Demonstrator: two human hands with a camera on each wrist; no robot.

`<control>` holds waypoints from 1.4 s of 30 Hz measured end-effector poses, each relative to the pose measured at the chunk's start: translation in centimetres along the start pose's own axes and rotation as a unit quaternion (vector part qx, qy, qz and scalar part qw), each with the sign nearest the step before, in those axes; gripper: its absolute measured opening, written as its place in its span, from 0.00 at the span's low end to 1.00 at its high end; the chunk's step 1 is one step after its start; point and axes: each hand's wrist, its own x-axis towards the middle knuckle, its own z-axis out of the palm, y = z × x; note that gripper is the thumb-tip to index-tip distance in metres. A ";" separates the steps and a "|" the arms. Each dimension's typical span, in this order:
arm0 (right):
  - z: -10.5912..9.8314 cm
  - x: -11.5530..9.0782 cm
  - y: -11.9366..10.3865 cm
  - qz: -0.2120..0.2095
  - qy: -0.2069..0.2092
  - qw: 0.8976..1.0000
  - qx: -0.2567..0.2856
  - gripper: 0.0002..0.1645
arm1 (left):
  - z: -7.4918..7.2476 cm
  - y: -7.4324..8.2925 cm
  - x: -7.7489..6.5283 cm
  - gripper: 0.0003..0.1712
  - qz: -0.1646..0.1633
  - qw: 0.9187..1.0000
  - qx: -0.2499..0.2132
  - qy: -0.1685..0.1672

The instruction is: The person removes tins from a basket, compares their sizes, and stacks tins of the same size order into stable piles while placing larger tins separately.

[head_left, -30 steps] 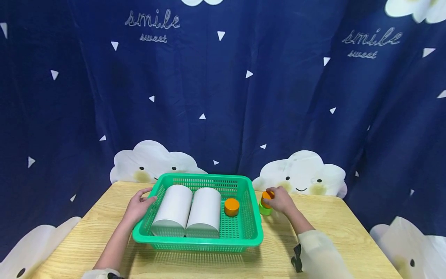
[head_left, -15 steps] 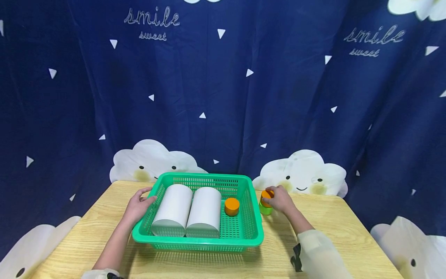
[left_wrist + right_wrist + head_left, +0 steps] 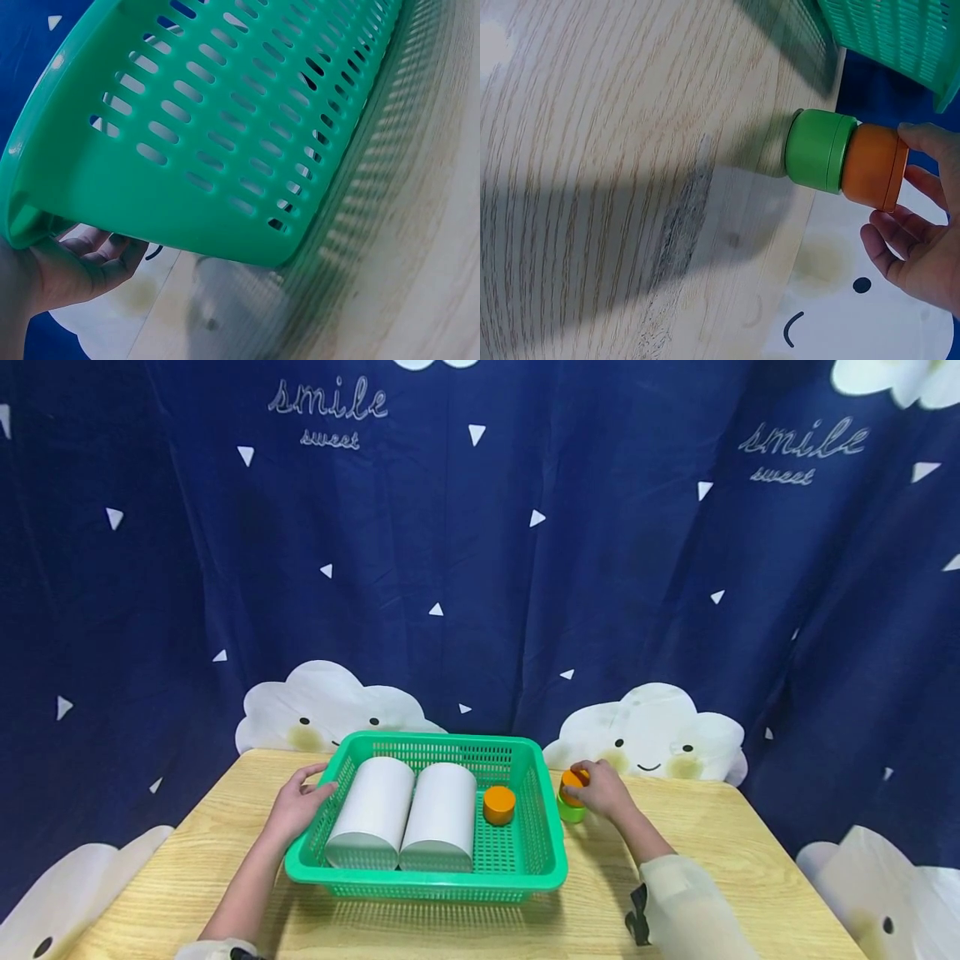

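Observation:
A green plastic basket [image 3: 442, 878] stands on the wooden table. My left hand [image 3: 296, 806] grips its left rim, thumb over the top; in the left wrist view the fingers [image 3: 124, 262] curl beneath the rim. Two white cylinders, a left one [image 3: 375, 802] and a right one [image 3: 441, 806], lie side by side inside, with a small orange round container [image 3: 498, 805] to their right. Just right of the basket, my right hand [image 3: 606, 790] pinches a second orange round container [image 3: 870, 165] between thumb and fingers. That container sits on top of a green round container [image 3: 820, 150], touching it.
The wooden table [image 3: 690, 835] extends to both sides and in front of the basket. A dark blue curtain [image 3: 480, 552] with white clouds and triangles hangs behind the table's back edge.

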 end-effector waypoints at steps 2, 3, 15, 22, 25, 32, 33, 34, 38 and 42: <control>0.0 0.0 0.0 0.001 -0.001 1.000 0.002 0.25 | 0.0 0.0 0.0 0.35 -0.001 1.000 -0.001 0.000; 0.0 0.0 0.0 0.001 -0.001 1.000 0.002 0.25 | 0.0 0.0 0.0 0.35 -0.001 1.000 -0.001 -0.001; 0.0 0.1 0.0 0.003 -0.006 1.000 0.002 0.25 | 0.1 -0.2 0.0 0.33 -0.006 1.000 -0.004 0.001; 0.1 -0.1 0.1 0.004 -0.004 1.000 0.006 0.26 | 0.1 -0.2 0.0 0.34 -0.011 1.000 -0.005 -0.002; 0.2 0.0 0.1 0.005 0.000 1.000 0.009 0.27 | 0.0 -0.1 0.1 0.34 -0.008 1.000 -0.002 -0.002; 0.0 0.1 0.1 0.010 -0.005 1.000 0.008 0.32 | -0.1 0.1 0.0 0.35 -0.004 1.000 -0.002 -0.002; 0.0 0.1 0.1 0.009 -0.006 1.000 0.007 0.32 | -0.1 0.1 0.0 0.35 -0.002 1.000 -0.002 -0.002; -0.1 0.1 0.1 0.009 -0.006 1.000 0.006 0.32 | -0.1 0.1 0.0 0.35 -0.002 1.000 -0.003 -0.003; -0.5 -0.1 -0.1 0.005 -0.002 1.000 0.002 0.32 | 0.0 -0.1 0.0 0.35 -0.007 1.000 0.001 -0.001; -1.4 -0.5 -0.7 0.002 0.003 1.000 0.004 0.32 | 0.0 -0.1 0.1 0.35 -0.008 1.000 0.001 -0.001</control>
